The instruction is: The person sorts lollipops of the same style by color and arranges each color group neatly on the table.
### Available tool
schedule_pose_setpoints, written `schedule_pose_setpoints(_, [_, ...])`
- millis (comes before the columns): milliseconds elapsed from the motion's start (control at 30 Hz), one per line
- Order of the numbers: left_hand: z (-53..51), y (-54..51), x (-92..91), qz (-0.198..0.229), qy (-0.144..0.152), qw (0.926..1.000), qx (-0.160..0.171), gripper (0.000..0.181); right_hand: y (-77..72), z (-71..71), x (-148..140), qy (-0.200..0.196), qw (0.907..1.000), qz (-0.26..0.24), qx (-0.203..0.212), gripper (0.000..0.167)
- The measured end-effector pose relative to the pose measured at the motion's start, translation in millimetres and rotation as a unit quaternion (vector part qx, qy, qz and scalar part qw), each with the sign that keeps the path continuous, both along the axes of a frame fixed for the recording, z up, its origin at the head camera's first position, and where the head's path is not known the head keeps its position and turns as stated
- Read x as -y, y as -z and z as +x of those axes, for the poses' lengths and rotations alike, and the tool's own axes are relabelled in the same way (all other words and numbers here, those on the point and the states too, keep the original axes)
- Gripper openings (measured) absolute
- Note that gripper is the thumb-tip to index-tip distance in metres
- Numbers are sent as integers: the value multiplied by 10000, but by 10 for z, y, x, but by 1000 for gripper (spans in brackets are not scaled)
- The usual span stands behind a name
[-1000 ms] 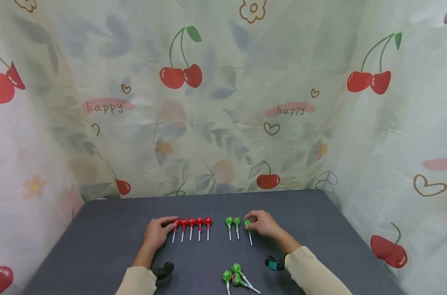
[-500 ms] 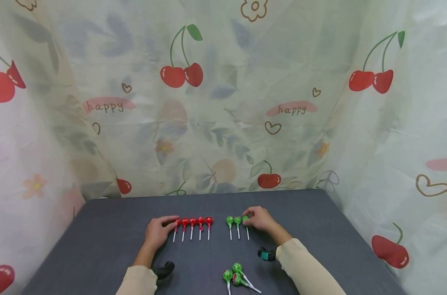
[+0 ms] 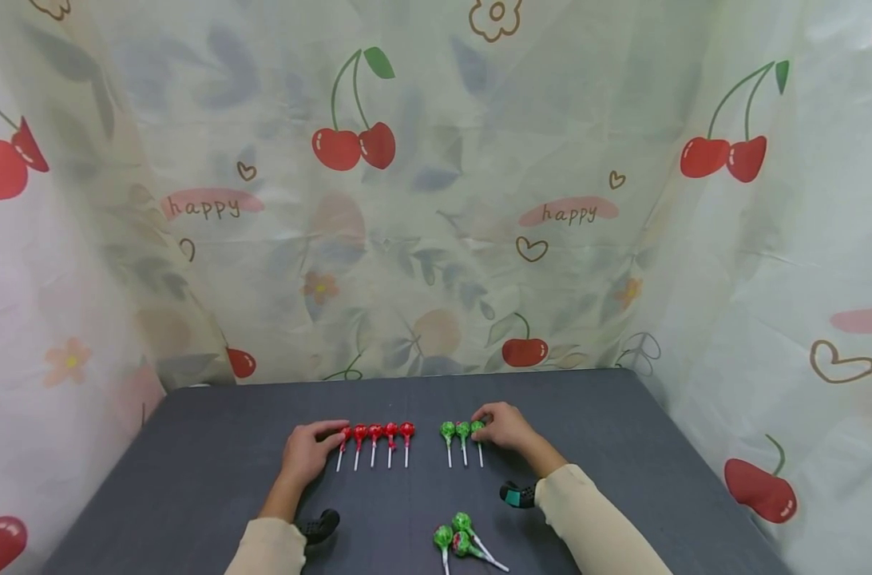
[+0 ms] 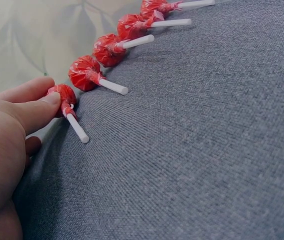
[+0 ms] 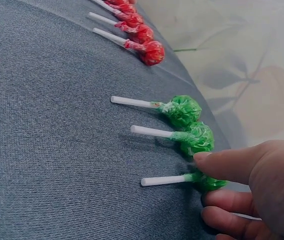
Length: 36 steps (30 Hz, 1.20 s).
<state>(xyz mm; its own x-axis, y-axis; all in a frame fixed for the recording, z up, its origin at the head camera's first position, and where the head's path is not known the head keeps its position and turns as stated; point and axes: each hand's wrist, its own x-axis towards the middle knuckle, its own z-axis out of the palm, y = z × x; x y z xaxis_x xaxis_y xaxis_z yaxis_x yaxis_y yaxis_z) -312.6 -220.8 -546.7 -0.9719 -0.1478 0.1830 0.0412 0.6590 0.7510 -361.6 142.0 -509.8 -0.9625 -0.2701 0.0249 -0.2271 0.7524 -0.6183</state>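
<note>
Several red lollipops [image 3: 374, 433] lie in a row on the dark cloth, sticks toward the person. The left hand [image 3: 308, 457] pinches the head of the leftmost red lollipop [image 4: 66, 96] between thumb and finger. To the right, three green lollipops [image 3: 448, 431] lie side by side. The right hand [image 3: 509, 428] has thumb and fingers around the head of the rightmost green lollipop [image 5: 209, 181], whose head is partly hidden by the thumb in the right wrist view. Its thumb tip is close to the middle green lollipop [image 5: 198, 137].
Nearer the person, three more green lollipops [image 3: 443, 537] lie in a loose cluster on the dark table [image 3: 378, 511]. A patterned curtain [image 3: 436, 263] hangs behind the table and at both sides.
The right hand has moved left with the rightmost green lollipop, which now lies closer to the other two, its stick straighter. The left hand stays in place.
</note>
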Motion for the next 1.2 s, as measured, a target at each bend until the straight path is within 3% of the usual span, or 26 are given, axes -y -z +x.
schedule_pose_setpoints(767, [-2,-12,-7,13,50,9999,-123,23,-47,7,8,38,10000,-5,87,21])
schedule_pose_setpoints(1200, [2,-9,-4,35,4,10000,-13,24,-80,-1,-40,16,9997,-207,130,26])
